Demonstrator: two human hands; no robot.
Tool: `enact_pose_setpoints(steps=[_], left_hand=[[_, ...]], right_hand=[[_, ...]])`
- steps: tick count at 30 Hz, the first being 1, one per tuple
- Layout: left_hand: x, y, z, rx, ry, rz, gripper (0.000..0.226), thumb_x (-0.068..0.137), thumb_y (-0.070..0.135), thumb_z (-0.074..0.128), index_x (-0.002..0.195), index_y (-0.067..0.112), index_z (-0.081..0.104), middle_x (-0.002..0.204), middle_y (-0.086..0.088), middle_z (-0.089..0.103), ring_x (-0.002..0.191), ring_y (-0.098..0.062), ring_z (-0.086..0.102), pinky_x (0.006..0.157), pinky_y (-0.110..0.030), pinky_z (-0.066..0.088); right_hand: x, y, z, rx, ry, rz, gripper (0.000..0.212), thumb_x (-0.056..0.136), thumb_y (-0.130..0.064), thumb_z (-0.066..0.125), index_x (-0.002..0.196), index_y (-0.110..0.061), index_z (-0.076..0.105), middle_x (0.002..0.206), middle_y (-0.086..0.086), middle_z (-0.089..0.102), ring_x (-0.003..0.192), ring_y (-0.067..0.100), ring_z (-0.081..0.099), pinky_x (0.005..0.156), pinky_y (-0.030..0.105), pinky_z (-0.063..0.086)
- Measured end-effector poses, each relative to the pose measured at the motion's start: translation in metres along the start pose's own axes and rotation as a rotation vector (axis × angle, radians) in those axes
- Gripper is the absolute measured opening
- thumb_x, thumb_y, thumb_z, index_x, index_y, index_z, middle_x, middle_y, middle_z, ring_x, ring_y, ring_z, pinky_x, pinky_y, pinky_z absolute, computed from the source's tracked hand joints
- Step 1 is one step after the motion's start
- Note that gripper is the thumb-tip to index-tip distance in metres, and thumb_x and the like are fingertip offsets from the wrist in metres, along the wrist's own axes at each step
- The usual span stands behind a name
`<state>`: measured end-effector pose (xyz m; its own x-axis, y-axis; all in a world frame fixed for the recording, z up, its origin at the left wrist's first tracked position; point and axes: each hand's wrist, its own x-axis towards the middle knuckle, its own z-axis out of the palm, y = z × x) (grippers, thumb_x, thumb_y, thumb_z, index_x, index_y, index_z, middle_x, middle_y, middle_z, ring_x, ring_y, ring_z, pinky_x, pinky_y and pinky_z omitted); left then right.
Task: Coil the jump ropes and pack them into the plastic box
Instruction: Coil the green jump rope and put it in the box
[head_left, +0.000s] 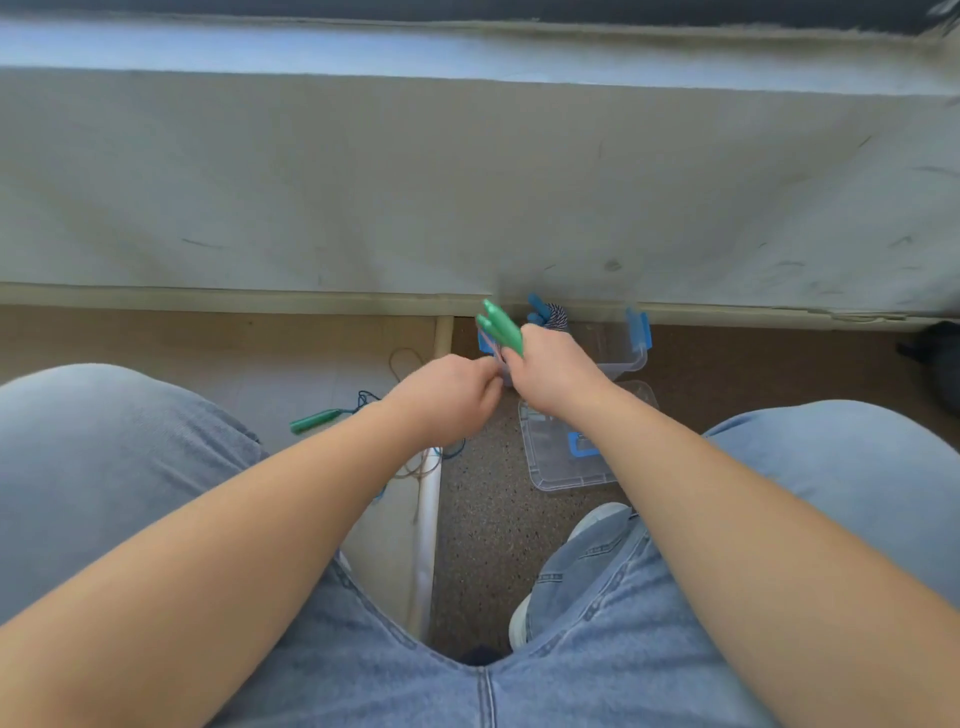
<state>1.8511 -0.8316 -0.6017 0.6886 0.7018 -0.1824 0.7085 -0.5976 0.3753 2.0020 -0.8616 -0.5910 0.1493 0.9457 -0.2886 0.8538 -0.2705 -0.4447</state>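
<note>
My right hand (553, 371) grips two green jump-rope handles (501, 325) that stick up and away from me. Right beside it, my left hand (449, 397) pinches the thin rope of that same jump rope; the rope itself is mostly hidden between the hands. Behind the hands stands the clear plastic box (623, 353) with blue latches, holding a blue-handled coiled rope (545, 314). The box's clear lid (561, 460) lies on the floor under my right forearm. Another jump rope with a green handle (317, 420) and blue cord lies loose on the floor to the left.
I am crouched close to a pale wall (467, 182) with a baseboard. A white strip (428, 519) runs along the floor between my knees. A beige cord (405, 358) loops on the floor. My shoe (587, 525) is near the lid. A dark object (935, 358) sits at far right.
</note>
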Motion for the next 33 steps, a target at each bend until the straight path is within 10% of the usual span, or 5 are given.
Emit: enact_pose_setpoints(steps=[7,12,17,26,33], left_hand=[[0.003,-0.020,-0.035,0.290,-0.065,0.338,0.029,0.095,0.052,0.051,0.085,0.026,0.062,0.071,0.011,0.055,0.067,-0.015,0.054,0.059,-0.030,0.044],[0.008,-0.050,-0.032,-0.330,0.063,-0.086,0.037,0.094,0.049,0.057,0.071,0.023,0.071,0.052,0.009,0.051,0.052,-0.010,0.043,0.056,-0.031,0.041],[0.005,-0.064,-0.023,-1.072,-0.220,-0.391,0.040,0.100,0.045,0.051,0.074,0.018,0.066,0.056,0.004,0.034,0.052,-0.013,0.026,0.051,-0.029,0.024],[0.000,-0.021,-0.007,0.063,0.117,0.223,0.032,0.099,0.039,0.037,0.100,0.022,0.063,0.073,-0.001,0.064,0.069,-0.029,0.061,0.061,-0.036,0.049],[0.010,-0.031,-0.044,0.041,0.229,0.192,0.043,0.097,0.050,0.045,0.074,0.019,0.063,0.060,0.003,0.056,0.057,-0.019,0.051,0.054,-0.033,0.045]], right_hand=[[-0.010,0.007,0.033,-0.390,-0.323,-0.329,0.020,0.098,-0.008,0.049,0.117,-0.008,0.056,0.103,0.009,0.064,0.093,0.030,0.067,0.076,0.039,0.054],[-0.008,0.004,0.025,-0.130,-0.201,-0.493,0.018,0.103,-0.033,0.049,0.105,-0.017,0.056,0.097,0.000,0.060,0.087,0.020,0.060,0.078,0.035,0.050],[-0.011,0.003,0.020,0.166,-0.016,-0.468,0.021,0.102,-0.032,0.052,0.101,-0.012,0.059,0.091,0.003,0.060,0.082,0.022,0.058,0.075,0.040,0.048],[0.006,0.010,0.018,-0.052,0.098,0.015,0.020,0.104,-0.026,0.048,0.107,-0.007,0.053,0.107,0.020,0.065,0.097,0.038,0.062,0.070,0.036,0.037],[-0.002,0.002,0.028,-0.180,-0.174,-0.348,0.020,0.101,-0.017,0.051,0.120,-0.014,0.057,0.104,0.009,0.067,0.092,0.027,0.066,0.077,0.040,0.055]])
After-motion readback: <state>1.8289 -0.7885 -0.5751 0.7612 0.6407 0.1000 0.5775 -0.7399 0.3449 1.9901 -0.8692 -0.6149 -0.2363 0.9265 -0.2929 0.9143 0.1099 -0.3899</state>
